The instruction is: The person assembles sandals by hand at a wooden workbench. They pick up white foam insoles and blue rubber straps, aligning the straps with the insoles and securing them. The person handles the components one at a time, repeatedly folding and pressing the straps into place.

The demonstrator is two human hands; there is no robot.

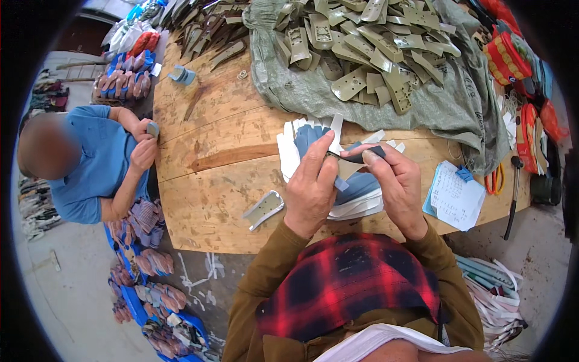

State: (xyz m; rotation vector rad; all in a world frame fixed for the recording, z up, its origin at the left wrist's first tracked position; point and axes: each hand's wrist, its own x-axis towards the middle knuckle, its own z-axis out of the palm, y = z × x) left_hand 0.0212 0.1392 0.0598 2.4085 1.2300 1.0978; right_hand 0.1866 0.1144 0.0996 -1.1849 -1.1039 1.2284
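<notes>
Over the near part of the table, my left hand (310,190) is closed around a curved olive plastic piece (351,169), its fingers partly hiding it. Thumb and finger of my right hand (398,181) pinch a dark, flat strip-like piece (373,152) that lies against the olive piece's upper end. Beneath both hands is a stack of cut blue-grey and white sheets (356,205). Left of my left hand, a single curved olive piece with a white rim (263,210) rests on the wood, touched by neither hand.
A large heap of olive plastic pieces (362,45) covers a grey-green woven sack (271,81) at the back. Written papers (455,196) and orange-handled scissors (496,180) are on the right. A co-worker in blue (96,157) sits at the left edge. Bundled pieces (154,262) stand beyond.
</notes>
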